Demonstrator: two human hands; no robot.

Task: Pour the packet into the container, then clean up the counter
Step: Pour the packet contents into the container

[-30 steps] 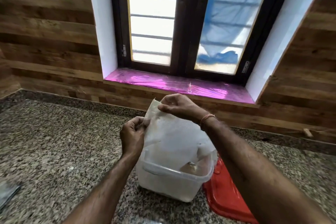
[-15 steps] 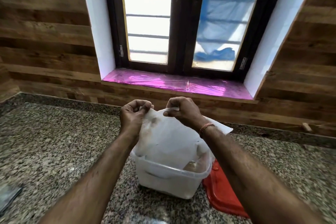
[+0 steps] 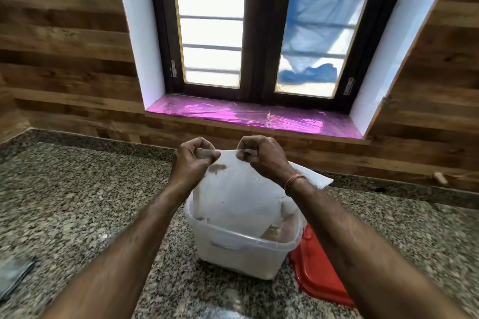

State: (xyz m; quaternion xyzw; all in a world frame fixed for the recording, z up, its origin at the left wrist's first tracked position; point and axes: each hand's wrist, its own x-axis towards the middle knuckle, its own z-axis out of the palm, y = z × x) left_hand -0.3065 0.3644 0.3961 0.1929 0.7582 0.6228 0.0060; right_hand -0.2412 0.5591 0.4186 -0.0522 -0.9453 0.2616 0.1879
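The granite counter (image 3: 64, 202) ran to a wood-panelled wall (image 3: 64, 41) under a window (image 3: 248, 26). The left hand (image 3: 193, 160) and right hand (image 3: 261, 160) each pinched the top edge of the white packet (image 3: 241, 194), its lower end inside the container (image 3: 241, 254). A red lid (image 3: 318, 272) lay just right of it; open counter extended left.

Around the container (image 3: 241, 254), the granite counter (image 3: 77, 202) lies open from 7 to 10 o'clock, save a dark flat thing (image 3: 13, 276) far out at 9. The red lid (image 3: 321, 277) crowds 4 o'clock. The packet (image 3: 241, 197) covers the mouth from above.
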